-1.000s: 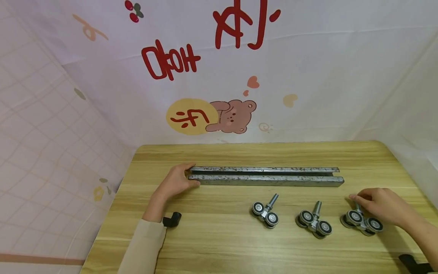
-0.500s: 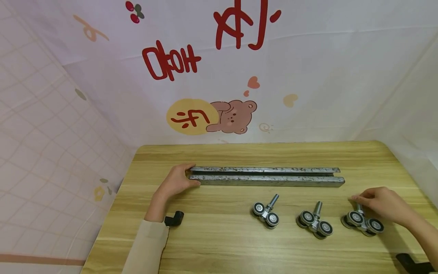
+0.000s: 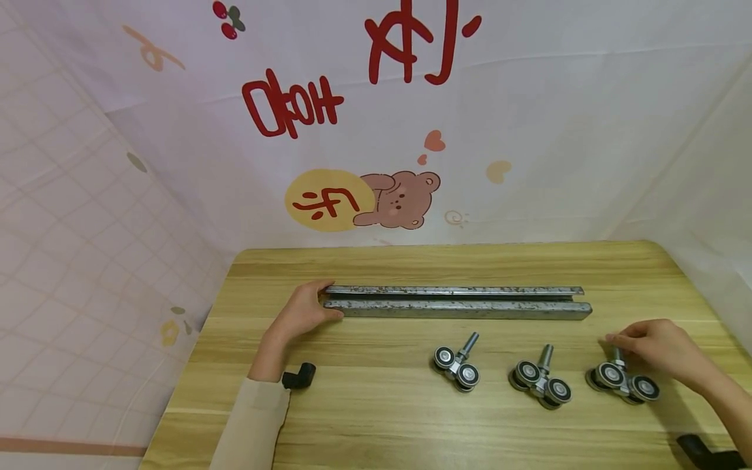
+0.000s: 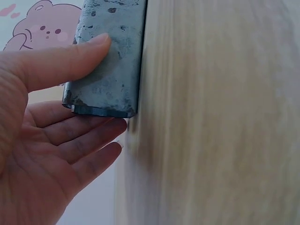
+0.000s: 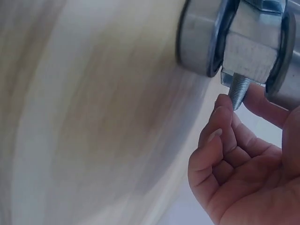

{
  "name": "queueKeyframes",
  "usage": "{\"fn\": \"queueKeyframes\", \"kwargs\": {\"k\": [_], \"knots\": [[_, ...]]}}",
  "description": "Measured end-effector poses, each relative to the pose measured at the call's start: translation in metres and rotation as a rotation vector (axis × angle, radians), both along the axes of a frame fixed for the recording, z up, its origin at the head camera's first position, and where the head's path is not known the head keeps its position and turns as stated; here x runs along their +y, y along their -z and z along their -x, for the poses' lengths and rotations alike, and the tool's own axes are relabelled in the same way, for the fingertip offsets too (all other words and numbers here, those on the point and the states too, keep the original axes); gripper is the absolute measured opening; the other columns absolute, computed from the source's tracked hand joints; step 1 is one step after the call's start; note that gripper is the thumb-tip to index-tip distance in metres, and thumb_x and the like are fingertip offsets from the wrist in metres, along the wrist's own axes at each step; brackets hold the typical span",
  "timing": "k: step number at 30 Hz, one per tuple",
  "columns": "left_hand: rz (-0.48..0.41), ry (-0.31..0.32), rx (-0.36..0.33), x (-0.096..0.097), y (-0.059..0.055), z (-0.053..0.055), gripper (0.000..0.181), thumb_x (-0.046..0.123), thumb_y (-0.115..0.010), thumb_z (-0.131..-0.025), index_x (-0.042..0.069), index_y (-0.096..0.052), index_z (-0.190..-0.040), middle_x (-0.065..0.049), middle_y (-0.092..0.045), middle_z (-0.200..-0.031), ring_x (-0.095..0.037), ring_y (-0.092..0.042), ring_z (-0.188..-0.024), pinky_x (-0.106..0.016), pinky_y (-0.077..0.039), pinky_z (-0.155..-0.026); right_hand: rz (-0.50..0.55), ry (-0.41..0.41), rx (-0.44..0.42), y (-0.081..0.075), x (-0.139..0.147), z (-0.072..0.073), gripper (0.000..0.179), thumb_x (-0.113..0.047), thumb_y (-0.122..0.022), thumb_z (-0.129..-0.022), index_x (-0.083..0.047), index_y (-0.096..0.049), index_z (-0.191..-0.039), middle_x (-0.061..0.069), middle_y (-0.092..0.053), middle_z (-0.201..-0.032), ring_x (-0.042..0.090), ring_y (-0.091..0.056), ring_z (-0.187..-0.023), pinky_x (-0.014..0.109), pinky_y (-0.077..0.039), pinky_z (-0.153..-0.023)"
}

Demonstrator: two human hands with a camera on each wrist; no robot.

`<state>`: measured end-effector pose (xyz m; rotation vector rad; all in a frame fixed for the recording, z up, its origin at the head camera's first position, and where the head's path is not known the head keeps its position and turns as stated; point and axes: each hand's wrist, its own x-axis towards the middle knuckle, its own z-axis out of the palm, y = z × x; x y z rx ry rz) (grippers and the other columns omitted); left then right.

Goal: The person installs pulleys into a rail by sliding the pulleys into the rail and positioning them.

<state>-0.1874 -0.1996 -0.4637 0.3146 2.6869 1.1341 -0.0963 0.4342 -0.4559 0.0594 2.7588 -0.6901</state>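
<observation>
Setting: light yellowish wood-grain tabletop (image 3: 446, 431) before a white printed backdrop (image 3: 546, 202).
Low on the backdrop, a brown cartoon bear (image 3: 405, 203), printed sideways, overlaps a yellow disc (image 3: 329, 179) carrying a red character (image 3: 331, 203); two coral hearts (image 3: 435, 141) sit above the bear. Larger red brush-like characters (image 3: 407, 39) stand higher, with red cherries (image 3: 229, 31) and a green leaf (image 3: 236, 17) at upper left. On the left, a faintly gridded pale sheet (image 3: 76, 261) bears a small yellow flower (image 3: 169, 333).

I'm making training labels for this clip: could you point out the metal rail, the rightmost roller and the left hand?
metal rail (image 3: 458, 307): head view, on its near wall.
rightmost roller (image 3: 624, 384): head view, on its central metal block.
left hand (image 3: 299, 312): head view, on its back.
</observation>
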Motion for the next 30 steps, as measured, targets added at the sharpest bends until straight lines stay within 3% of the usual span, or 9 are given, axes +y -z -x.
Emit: {"fn": "queueKeyframes", "kwargs": {"k": [6,11,17,30], "knots": [[0.005,-0.001,0.008,0.0,0.001,0.0,0.078,0.016,-0.089,-0.086,-0.005,-0.051,-0.151,-0.022,-0.061,-0.142,-0.034,-0.062,-0.121,-0.051,-0.053,-0.1,0.022,0.054,-0.002,-0.002,-0.002,-0.004,0.044,-0.04,-0.059,-0.108,-0.002,-0.077,-0.093,0.002,-0.06,-0.071,0.015,-0.052,-0.067,0.03,-0.04,-0.062],[0.006,-0.006,0.008,0.0,0.001,0.0,0.079,0.016,-0.089,-0.086,-0.005,-0.051,-0.151,-0.021,-0.061,-0.142,-0.033,-0.062,-0.12,-0.051,-0.053,-0.1,0.046,0.081,-0.008,-0.004,-0.004,-0.008,0.046,-0.043,-0.057,-0.109,-0.005,-0.074,-0.09,0.003,-0.058,-0.071,0.016,-0.05,-0.064,0.029,-0.036,-0.061],[0.004,-0.002,0.004,-0.001,0.002,0.001,0.079,0.018,-0.089,-0.086,-0.004,-0.051,-0.151,-0.02,-0.062,-0.14,-0.033,-0.062,-0.121,-0.051,-0.053,-0.1,0.076,0.117,-0.017,-0.004,-0.005,-0.013,0.048,-0.045,-0.057,-0.108,-0.004,-0.074,-0.091,0.003,-0.059,-0.073,0.016,-0.049,-0.063,0.029,-0.036,-0.057],[0.004,-0.002,0.0,-0.001,0.001,0.002,0.078,0.019,-0.089,-0.086,-0.003,-0.052,-0.151,-0.019,-0.063,-0.137,-0.031,-0.062,-0.117,-0.05,-0.053,-0.098,0.083,0.127,0.067,-0.012,-0.011,-0.022,0.046,-0.041,-0.058,-0.109,0.002,-0.075,-0.105,0.005,-0.062,-0.081,0.016,-0.053,-0.065,0.03,-0.043,-0.054]]}}
